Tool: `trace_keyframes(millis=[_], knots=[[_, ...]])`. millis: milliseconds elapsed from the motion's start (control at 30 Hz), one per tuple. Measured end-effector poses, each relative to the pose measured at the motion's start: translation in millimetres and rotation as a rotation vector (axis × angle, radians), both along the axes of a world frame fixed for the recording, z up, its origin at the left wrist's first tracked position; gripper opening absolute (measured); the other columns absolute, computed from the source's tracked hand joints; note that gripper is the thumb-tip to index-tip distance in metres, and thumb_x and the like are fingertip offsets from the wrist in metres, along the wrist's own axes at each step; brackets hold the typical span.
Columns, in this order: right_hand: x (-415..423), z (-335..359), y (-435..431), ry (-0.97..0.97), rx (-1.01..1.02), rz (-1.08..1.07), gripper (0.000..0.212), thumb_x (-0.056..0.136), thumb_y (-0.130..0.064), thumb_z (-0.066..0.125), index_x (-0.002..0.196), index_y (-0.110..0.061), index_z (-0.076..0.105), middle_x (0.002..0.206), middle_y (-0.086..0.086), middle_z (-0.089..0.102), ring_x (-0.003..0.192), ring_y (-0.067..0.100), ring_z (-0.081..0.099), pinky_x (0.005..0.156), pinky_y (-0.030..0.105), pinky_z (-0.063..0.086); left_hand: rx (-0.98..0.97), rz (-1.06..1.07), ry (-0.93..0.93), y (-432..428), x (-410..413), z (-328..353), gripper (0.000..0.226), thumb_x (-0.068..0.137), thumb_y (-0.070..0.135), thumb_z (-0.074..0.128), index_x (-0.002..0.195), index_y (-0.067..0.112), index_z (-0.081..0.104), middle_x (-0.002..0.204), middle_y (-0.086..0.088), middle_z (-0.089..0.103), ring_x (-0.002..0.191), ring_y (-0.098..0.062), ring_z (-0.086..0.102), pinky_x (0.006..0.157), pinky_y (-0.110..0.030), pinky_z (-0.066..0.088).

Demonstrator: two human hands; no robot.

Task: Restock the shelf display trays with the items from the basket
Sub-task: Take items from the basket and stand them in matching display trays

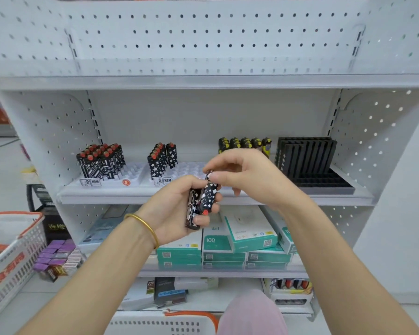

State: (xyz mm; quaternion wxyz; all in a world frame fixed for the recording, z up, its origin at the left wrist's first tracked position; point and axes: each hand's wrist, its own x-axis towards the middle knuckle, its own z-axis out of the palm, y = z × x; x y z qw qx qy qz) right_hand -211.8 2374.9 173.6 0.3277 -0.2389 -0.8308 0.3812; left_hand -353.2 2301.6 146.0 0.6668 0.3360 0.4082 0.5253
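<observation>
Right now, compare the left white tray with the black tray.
The left white tray holds a cluster of red-topped lighters; the black tray shows none. The black tray has tall upright slats at its back; the left white tray's bare slots are low. Both sit on the same shelf.

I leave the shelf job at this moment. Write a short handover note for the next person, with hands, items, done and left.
Left hand grips lighters; right hand pinches the top of the square-patterned lighter among them.
The left white tray and middle white tray are partly filled; the black tray is empty.
Left: slot in the held lighters, then check the basket for more.
</observation>
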Motion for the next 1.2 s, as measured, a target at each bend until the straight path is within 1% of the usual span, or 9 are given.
trace_keyframes(millis=[133, 300, 500, 567, 700, 767, 867, 967, 1200], knots=[[-15.3, -2.6, -3.7, 0.182, -0.136, 0.085, 0.02, 0.08, 0.006, 0.066, 0.08, -0.014, 0.064, 0.073, 0.0, 0.063, 0.057, 0.004, 0.058, 0.053, 0.023, 0.051, 0.029, 0.228, -0.094, -11.1, -22.5, -1.3, 0.017, 0.072, 0.013, 0.063, 0.087, 0.006, 0.061, 0.074, -0.006, 0.06, 0.063, -0.01, 0.055, 0.037, -0.011, 0.031], [-54.2, -10.1, -20.6, 0.128, -0.199, 0.145, 0.013, 0.082, -0.002, 0.066, 0.077, -0.013, 0.062, 0.075, 0.002, 0.066, 0.062, 0.012, 0.063, 0.061, 0.023, 0.054, 0.14, 0.434, -0.074, -31.0, -56.2, -3.9, 0.019, 0.069, 0.006, 0.063, 0.086, 0.007, 0.056, 0.081, -0.009, 0.063, 0.065, -0.009, 0.054, 0.036, -0.012, 0.031], [-103.9, -9.5, -34.1, 0.004, -0.175, 0.208, 0.055, 0.079, 0.004, 0.068, 0.125, -0.019, 0.051, 0.091, 0.006, 0.052, 0.067, 0.018, 0.059, 0.065, 0.031, 0.058, 0.184, 0.629, 0.008, -54.2, -85.1, -6.2, 0.028, 0.082, -0.008, 0.058, 0.107, 0.004, 0.053, 0.073, -0.005, 0.063, 0.046, -0.005, 0.049, 0.037, -0.014, 0.033], [-117.3, -6.0, -35.8, -0.077, -0.106, 0.23, 0.055, 0.081, -0.001, 0.068, 0.13, -0.019, 0.05, 0.095, 0.006, 0.055, 0.072, 0.025, 0.064, 0.07, 0.035, 0.059, 0.197, 0.679, 0.045, -59.5, -94.4, -4.9, 0.026, 0.083, -0.01, 0.056, 0.104, 0.006, 0.052, 0.067, -0.003, 0.061, 0.046, -0.005, 0.047, 0.038, -0.014, 0.034], [-143.5, 0.7, -38.4, -0.076, -0.028, 0.24, 0.03, 0.082, -0.007, 0.068, 0.103, -0.027, 0.059, 0.088, 0.01, 0.057, 0.073, 0.031, 0.063, 0.066, 0.037, 0.059, 0.199, 0.673, 0.042, -67.9, -113.6, -3.6, 0.021, 0.085, -0.009, 0.055, 0.097, 0.008, 0.05, 0.057, 0.002, 0.062, 0.049, -0.007, 0.05, 0.039, -0.015, 0.034], [-156.2, 4.9, -35.3, 0.011, 0.002, 0.169, 0.028, 0.082, -0.004, 0.066, 0.096, -0.027, 0.058, 0.085, 0.01, 0.055, 0.071, 0.031, 0.062, 0.066, 0.039, 0.058, 0.166, 0.671, -0.023, -70.9, -122.1, -3.8, 0.016, 0.088, -0.007, 0.051, 0.09, 0.008, 0.048, 0.065, -0.003, 0.062, 0.054, -0.01, 0.058, 0.04, -0.016, 0.035], [-177.3, 12.4, -27.2, 0.064, 0.17, 0.002, 0.023, 0.085, -0.005, 0.062, 0.098, -0.024, 0.055, 0.086, 0.0, 0.053, 0.072, 0.024, 0.062, 0.067, 0.04, 0.057, 0.072, 0.687, -0.197, -74.3, -134.1, -9.4, 0.018, 0.087, -0.007, 0.033, 0.087, 0.007, 0.044, 0.083, -0.016, 0.061, 0.068, -0.022, 0.062, 0.047, -0.023, 0.04], [-197.4, 9.7, -21.1, -0.04, 0.337, -0.073, 0.019, 0.089, -0.01, 0.058, 0.105, -0.02, 0.056, 0.09, 0.0, 0.051, 0.078, 0.024, 0.058, 0.075, 0.043, 0.054, 0.056, 0.656, -0.242, -76.4, -141.7, -17.0, 0.025, 0.085, -0.007, 0.026, 0.082, 0.008, 0.046, 0.081, -0.013, 0.058, 0.068, -0.021, 0.061, 0.049, -0.022, 0.043], [-216.2, -6.2, -12.2, -0.166, 0.479, -0.145, 0.024, 0.091, -0.014, 0.056, 0.114, -0.018, 0.057, 0.097, 0.004, 0.055, 0.09, 0.024, 0.054, 0.077, 0.032, 0.044, 0.13, 0.564, -0.299, -75.1, -152.4, -24.1, 0.033, 0.089, -0.009, 0.028, 0.109, -0.006, 0.055, 0.083, -0.014, 0.056, 0.073, -0.018, 0.058, 0.065, -0.026, 0.058]])
